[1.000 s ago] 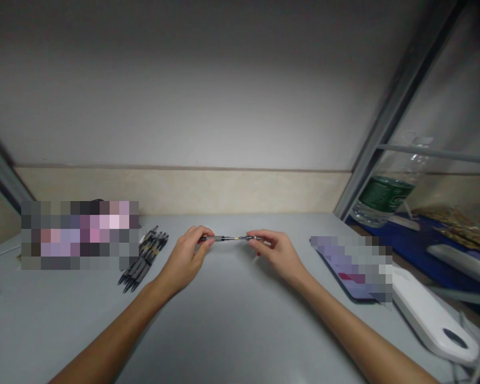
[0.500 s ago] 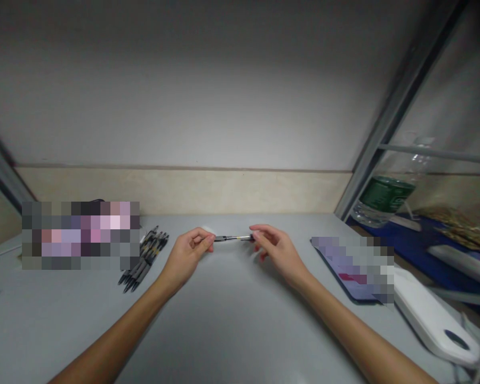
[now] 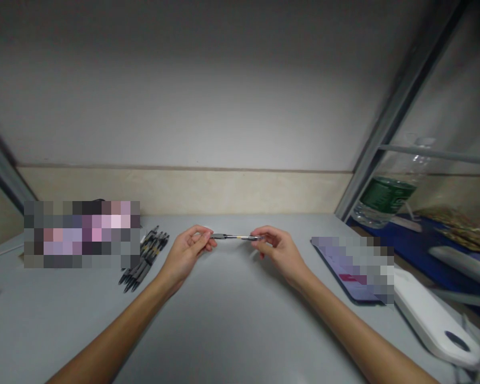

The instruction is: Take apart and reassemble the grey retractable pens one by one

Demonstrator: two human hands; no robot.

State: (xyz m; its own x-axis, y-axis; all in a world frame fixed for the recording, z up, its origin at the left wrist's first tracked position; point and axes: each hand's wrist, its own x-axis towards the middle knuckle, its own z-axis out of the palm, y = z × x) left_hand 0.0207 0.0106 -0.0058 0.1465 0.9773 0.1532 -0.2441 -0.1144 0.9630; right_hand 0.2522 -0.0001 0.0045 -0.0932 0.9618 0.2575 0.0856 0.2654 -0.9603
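Note:
A slim pen point(image 3: 235, 237) with a grey grip and a clear barrel lies level between my two hands, above the grey table point(image 3: 232, 320). My left hand point(image 3: 187, 253) pinches its grey end between thumb and fingers. At the other end, my right hand point(image 3: 278, 250) has its thumb and fingertips closed on the pen. Left of my left hand, several similar pens point(image 3: 146, 258) lie in a slanting pile on the table.
At the left sits a blurred-out pinkish object point(image 3: 84, 234). To the right are a phone point(image 3: 352, 277), a white device point(image 3: 432, 314) with a dark oval, and a bottle point(image 3: 388, 194) with a green label behind a metal rail point(image 3: 436, 153).
More of the grey grip shows beside my left fingertips. My right fingers have drawn together around their end of the pen.

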